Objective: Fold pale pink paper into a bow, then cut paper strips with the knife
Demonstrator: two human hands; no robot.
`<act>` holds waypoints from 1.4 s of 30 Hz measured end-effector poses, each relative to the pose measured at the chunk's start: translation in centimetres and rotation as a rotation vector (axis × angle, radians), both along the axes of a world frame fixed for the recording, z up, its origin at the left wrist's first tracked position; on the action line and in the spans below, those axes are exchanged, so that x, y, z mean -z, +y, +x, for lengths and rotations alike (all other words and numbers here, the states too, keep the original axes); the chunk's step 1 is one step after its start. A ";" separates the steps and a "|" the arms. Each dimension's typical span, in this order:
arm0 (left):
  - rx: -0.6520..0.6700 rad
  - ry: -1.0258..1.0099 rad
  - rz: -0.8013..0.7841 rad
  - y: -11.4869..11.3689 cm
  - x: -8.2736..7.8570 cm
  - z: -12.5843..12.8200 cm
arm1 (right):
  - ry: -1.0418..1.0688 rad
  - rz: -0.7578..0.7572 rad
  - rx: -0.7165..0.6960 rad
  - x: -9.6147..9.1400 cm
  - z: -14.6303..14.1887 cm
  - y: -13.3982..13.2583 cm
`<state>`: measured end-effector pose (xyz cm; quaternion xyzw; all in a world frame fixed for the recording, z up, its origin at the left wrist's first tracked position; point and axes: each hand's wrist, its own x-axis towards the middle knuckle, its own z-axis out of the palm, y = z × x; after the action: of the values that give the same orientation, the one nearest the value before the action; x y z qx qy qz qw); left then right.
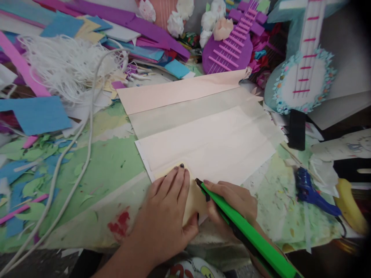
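My left hand (168, 208) lies flat with its fingers stretched over a small pale yellow piece (193, 199), pressing it on a large sheet of pale pinkish-white paper (208, 143). In my right hand (233, 202) is a green utility knife (246, 229), gripped near its front end. The knife's dark tip touches or hovers just by the right edge of the yellow piece; I cannot tell which. Under the white sheet lie a translucent greyish layer (185, 112) and a light pink sheet (179, 90).
White cords (66, 61) and coloured paper scraps (31, 185) cover the left side. A purple paper instrument (227, 52) and a light blue one (301, 77) stand behind. To the right are a blue glue gun (314, 193), a banana (350, 204) and a black block (296, 129).
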<state>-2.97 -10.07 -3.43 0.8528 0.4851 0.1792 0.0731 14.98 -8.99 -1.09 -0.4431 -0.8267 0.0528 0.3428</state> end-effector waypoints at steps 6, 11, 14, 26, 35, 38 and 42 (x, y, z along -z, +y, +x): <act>-0.010 -0.010 -0.003 0.0 0.0 0.0 | -0.020 -0.048 -0.027 0.1 0.3 -0.3; -0.014 0.000 0.001 0.1 0.1 0.1 | -0.008 -0.061 -0.022 0.4 0.5 -0.6; -0.015 0.004 -0.008 0.0 0.0 0.0 | 0.003 -0.053 -0.027 0.5 0.5 -0.6; -0.011 0.017 -0.004 0.0 0.2 0.1 | 0.056 -0.026 0.001 0.5 0.5 -1.2; -0.014 0.022 0.017 -0.1 0.0 0.1 | 0.039 -0.032 0.019 0.4 0.7 -1.6; -0.015 0.022 0.013 -0.1 0.0 0.1 | 0.042 -0.044 -0.004 0.4 0.8 -1.6; -0.020 0.021 0.007 -0.1 0.0 0.1 | 0.028 -0.062 -0.010 0.5 0.8 -1.7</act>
<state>-2.83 -10.14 -3.45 0.8499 0.4940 0.1724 0.0633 15.82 -10.73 -1.62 -0.4487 -0.8219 0.0861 0.3403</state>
